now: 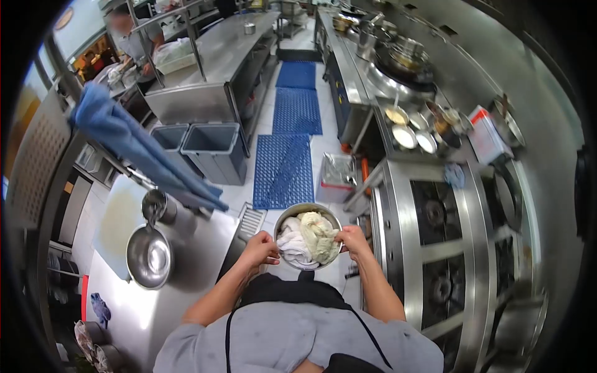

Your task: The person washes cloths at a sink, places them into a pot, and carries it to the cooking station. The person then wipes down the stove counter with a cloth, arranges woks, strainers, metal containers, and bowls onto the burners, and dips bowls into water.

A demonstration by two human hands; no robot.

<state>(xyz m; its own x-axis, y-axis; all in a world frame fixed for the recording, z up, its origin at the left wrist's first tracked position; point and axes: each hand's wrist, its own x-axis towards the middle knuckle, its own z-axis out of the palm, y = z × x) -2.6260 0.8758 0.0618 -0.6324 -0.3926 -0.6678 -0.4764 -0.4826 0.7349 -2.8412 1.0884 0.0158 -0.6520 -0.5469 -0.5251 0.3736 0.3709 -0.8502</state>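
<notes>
A round metal pot (pixel 291 216) is held out in front of my body at waist height, above the floor. Inside it lie bunched cloths: a white cloth (pixel 292 244) on the left and a yellowish cloth (pixel 319 235) on the right. My left hand (pixel 262 248) grips the pot's left side, fingers closed at the rim. On the opposite side my right hand (pixel 352 240) is closed on the rim too. The pot's underside is out of sight.
To the left, a steel counter (pixel 186 261) carries a metal bowl (pixel 149 257) and a cutting board (pixel 118 214). Gas burners (pixel 435 212) line my right. Blue floor mats (pixel 283 171) run ahead, past grey bins (pixel 214 152). Another person (pixel 134 43) stands at the far left.
</notes>
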